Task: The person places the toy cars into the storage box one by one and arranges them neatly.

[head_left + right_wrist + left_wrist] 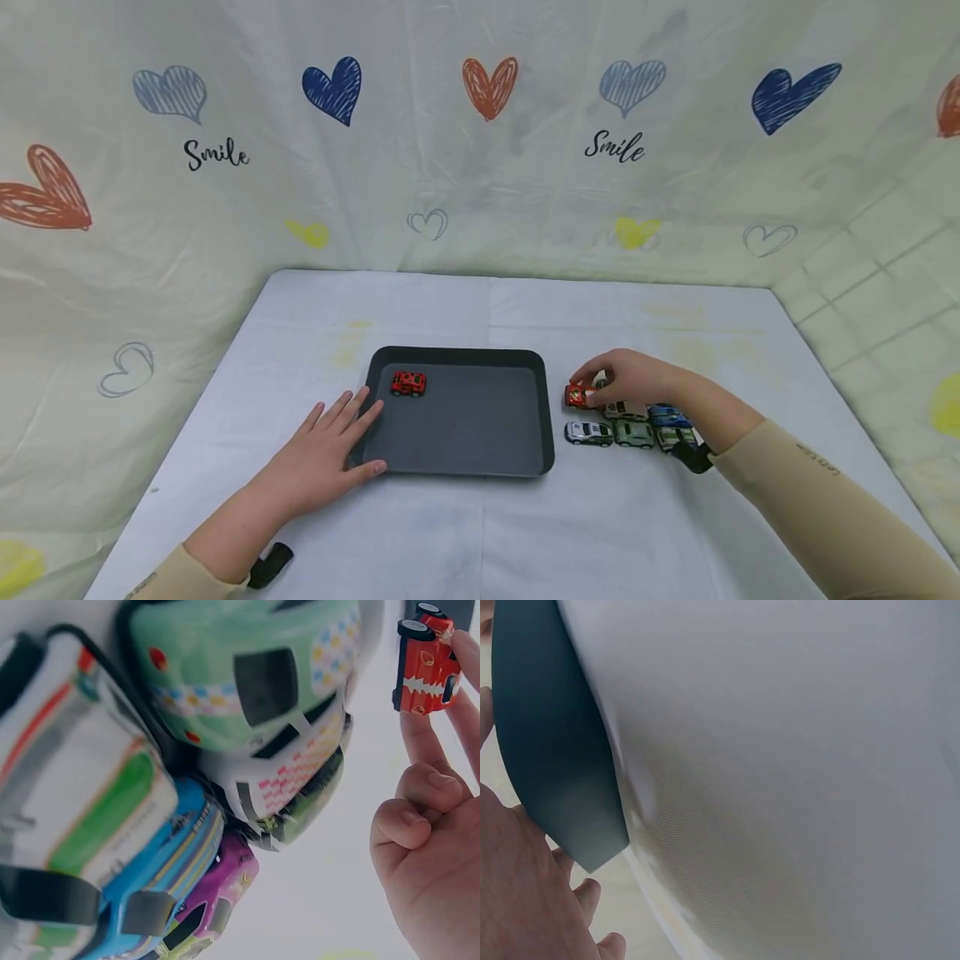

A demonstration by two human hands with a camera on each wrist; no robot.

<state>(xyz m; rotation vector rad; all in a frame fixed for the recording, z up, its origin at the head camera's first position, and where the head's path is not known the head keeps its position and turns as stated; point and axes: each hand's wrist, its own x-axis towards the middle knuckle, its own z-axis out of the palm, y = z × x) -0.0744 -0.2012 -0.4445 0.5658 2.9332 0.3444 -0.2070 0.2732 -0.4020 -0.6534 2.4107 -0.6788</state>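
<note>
My right hand (pixel 626 377) pinches a red toy car (pixel 426 667) between thumb and fingers, at the left end of a group of toy cars. In the right wrist view the ring and little fingers are curled in below it. My left hand (pixel 318 458) lies spread with straight fingers at the left edge of a dark grey tray (pixel 465 425), its fingertips and thumb over the rim. Another red toy car (pixel 408 383) with black marks stands in the tray's upper left part. The left wrist view shows the tray's side (pixel 559 742) beside the hand.
Close by the right hand stand a silver toy car (pixel 588 433), a green toy car (pixel 633 433) and a blue toy car (pixel 667 415), among several others packed together. A purple toy car (pixel 214 892) shows in the right wrist view. Behind the white table (pixel 480 533) hangs a heart-patterned curtain (pixel 525 183).
</note>
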